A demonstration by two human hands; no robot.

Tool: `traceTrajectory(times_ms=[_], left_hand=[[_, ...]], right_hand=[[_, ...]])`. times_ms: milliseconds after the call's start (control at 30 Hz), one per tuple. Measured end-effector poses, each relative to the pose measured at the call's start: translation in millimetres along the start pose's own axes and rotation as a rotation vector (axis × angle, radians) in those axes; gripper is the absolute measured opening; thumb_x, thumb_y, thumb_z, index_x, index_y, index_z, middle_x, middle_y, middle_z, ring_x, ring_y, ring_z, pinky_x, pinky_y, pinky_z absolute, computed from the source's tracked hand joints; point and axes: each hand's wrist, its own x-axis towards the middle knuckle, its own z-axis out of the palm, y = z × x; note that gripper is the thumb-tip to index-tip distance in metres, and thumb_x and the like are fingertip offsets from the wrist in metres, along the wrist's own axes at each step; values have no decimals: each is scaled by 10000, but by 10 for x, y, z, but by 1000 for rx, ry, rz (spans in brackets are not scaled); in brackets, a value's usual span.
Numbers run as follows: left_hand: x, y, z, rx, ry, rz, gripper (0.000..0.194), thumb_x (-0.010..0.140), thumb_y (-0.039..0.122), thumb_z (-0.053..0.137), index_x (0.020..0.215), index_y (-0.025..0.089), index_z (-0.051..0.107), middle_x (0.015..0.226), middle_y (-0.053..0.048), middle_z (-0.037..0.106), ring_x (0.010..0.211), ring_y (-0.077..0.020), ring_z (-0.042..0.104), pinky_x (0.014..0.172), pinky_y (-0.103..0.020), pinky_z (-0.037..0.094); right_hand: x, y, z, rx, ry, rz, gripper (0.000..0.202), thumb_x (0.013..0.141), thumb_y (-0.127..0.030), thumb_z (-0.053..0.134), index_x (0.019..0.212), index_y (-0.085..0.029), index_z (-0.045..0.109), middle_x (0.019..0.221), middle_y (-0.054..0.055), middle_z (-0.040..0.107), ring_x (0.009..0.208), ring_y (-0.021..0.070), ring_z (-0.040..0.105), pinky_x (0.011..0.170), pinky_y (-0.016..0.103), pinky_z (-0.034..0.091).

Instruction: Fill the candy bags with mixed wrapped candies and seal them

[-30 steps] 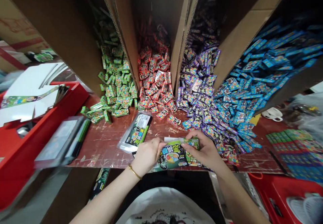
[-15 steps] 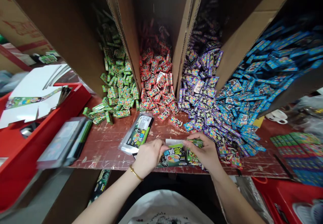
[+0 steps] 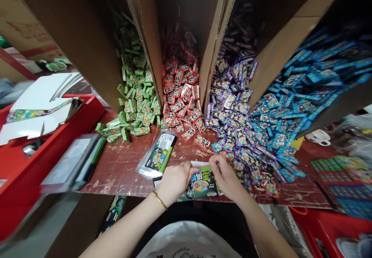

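Note:
A dark green printed package (image 3: 201, 186) with yellow lettering lies at the table's front edge, a pale strip showing along its top. My left hand (image 3: 176, 179) grips its left end, thumb on top. My right hand (image 3: 225, 175) is closed at its right end, fingers pinched at the upper corner; anything inside those fingers is hidden. Just beyond my left hand lies a clear plastic sleeve (image 3: 145, 168) with a similar printed card (image 3: 162, 153) in it. Small red packets (image 3: 202, 141) and purple packets (image 3: 236, 124) lie beyond my right hand.
Upright cardboard dividers (image 3: 216, 45) separate heaps of green boxes (image 3: 139, 107), red packets, purple packets and blue packets (image 3: 279, 122). Stacked plastic sleeves (image 3: 68, 161) and a red bin (image 3: 95, 109) are at left. Coloured packs (image 3: 343, 176) lie at right.
My right hand has shifted slightly left and closed more tightly at the package's right end. The green printed piece seen under it before no longer shows there.

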Motion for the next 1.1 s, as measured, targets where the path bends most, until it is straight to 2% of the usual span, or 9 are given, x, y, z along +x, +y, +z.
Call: traceTrajectory(times_ms=[133, 200, 400, 500, 567, 633, 767, 933, 1100], left_hand=[[27, 6, 19, -95, 49, -69, 400, 955, 391, 239, 899, 147, 552, 784, -106, 686, 717, -232, 670, 595, -283, 433], [29, -11, 63, -151, 89, -110, 404, 957, 387, 224, 888, 151, 544, 767, -106, 680, 719, -234, 663, 609, -291, 427], [-20, -102, 264, -429, 93, -191, 400, 953, 386, 227, 757, 179, 508, 655, -63, 611, 628, -204, 599, 595, -286, 382], [-55, -187, 377, -675, 78, -217, 374, 928, 427, 301, 673, 196, 448, 578, 3, 506, 554, -158, 504, 563, -264, 350], [-72, -263, 451, -859, 56, -234, 368, 876, 482, 409, 645, 197, 424, 563, 36, 438, 539, -131, 443, 549, -247, 334], [-80, -348, 511, -1040, 71, -262, 396, 803, 535, 509, 626, 194, 410, 560, 59, 388, 528, -110, 391, 539, -234, 324], [-81, -497, 523, -1281, 269, -392, 411, 710, 529, 635, 627, 197, 408, 530, 85, 354, 486, -85, 336, 518, -219, 318], [-53, -563, 437, -1511, 232, -428, 298, 713, 440, 681, 795, 170, 585, 709, 4, 609, 649, -137, 542, 696, -263, 431], [85, -530, 516, -1519, 276, -443, 348, 740, 502, 631, 700, 158, 597, 656, 2, 610, 642, -141, 549, 672, -252, 422]], right_hand=[[-10, 94, 55, 151, 106, -32, 162, 915, -335, 412, 1043, -252, 358, 1059, 68, 507, 933, 177, 567, 818, 332, 472], [-10, 128, 72, 172, 135, -63, 179, 878, -349, 497, 1003, -251, 414, 1091, 74, 494, 1004, 190, 547, 831, 328, 479], [22, 83, 29, 99, -138, -71, 189, 843, -367, 560, 800, -204, 646, 1275, 86, 448, 1007, 207, 553, 887, 355, 469], [195, 157, -5, 145, -309, -121, 212, 831, -380, 577, 906, -215, 685, 1304, 79, 455, 1042, 199, 551, 929, 338, 448], [424, 314, 2, 108, -251, -50, 248, 848, -370, 542, 990, -210, 667, 1225, 88, 531, 1047, 194, 558, 876, 311, 475], [706, 524, 55, -21, -70, 99, 249, 821, -331, 563, 990, -175, 658, 1103, 107, 601, 1025, 212, 568, 866, 330, 472], [1126, 859, 294, -137, 68, 234, 400, 614, -180, 715, 1002, -109, 654, 1108, 173, 596, 1149, 326, 466, 1011, 459, 322], [1146, 963, 457, -19, 50, 273, 511, 633, -221, 673, 1135, -152, 611, 1072, 135, 642, 1068, 301, 537, 953, 438, 378], [941, 932, 218, 228, -30, 310, 443, 768, -405, 535, 1109, -137, 625, 894, 89, 710, 781, 205, 651, 715, 344, 512]])
